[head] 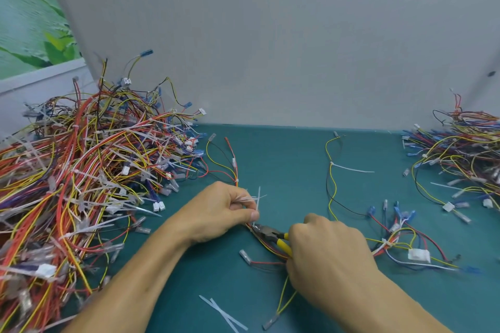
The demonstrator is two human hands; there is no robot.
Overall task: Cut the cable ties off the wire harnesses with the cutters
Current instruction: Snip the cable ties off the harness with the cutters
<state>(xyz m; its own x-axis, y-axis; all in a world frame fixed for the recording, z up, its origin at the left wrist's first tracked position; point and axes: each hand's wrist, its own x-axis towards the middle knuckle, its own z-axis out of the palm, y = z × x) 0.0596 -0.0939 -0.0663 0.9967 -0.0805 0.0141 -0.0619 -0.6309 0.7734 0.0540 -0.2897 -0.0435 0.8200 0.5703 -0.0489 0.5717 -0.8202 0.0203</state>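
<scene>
My left hand pinches a wire harness at the middle of the green table, with several white cable tie tails sticking out past its fingers. My right hand grips the yellow-handled cutters. The cutters' dark jaws point left and sit at a white cable tie right under my left thumb. The harness runs on beneath my right hand, where it is partly hidden, and yellow wires come out below.
A big heap of tied harnesses fills the left side. A smaller heap lies at the far right. Loose harnesses and cut ties lie on the table. A grey panel stands behind.
</scene>
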